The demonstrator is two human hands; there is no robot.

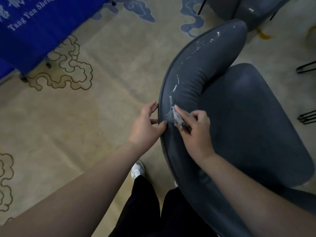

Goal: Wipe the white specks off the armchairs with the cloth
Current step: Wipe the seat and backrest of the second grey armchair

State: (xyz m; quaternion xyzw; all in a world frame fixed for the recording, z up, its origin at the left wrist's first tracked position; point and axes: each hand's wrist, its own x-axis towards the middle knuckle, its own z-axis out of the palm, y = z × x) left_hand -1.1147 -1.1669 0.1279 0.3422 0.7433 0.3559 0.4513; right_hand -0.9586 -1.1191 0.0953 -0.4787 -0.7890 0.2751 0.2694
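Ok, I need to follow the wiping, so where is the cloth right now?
In the head view, the cloth is bunched in the right hand, pressed on the armchair's padded backrest just right of the left hand.

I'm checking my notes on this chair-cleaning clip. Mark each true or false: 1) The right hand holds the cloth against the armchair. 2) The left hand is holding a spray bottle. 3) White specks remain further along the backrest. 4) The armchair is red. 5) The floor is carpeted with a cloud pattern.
1) True: the right hand presses the cloth on the armchair.
2) False: the left hand is empty, resting on the backrest edge.
3) True: white specks dot the backrest beyond the cloth.
4) False: it is dark grey-blue.
5) True: the carpet shows cloud outlines.
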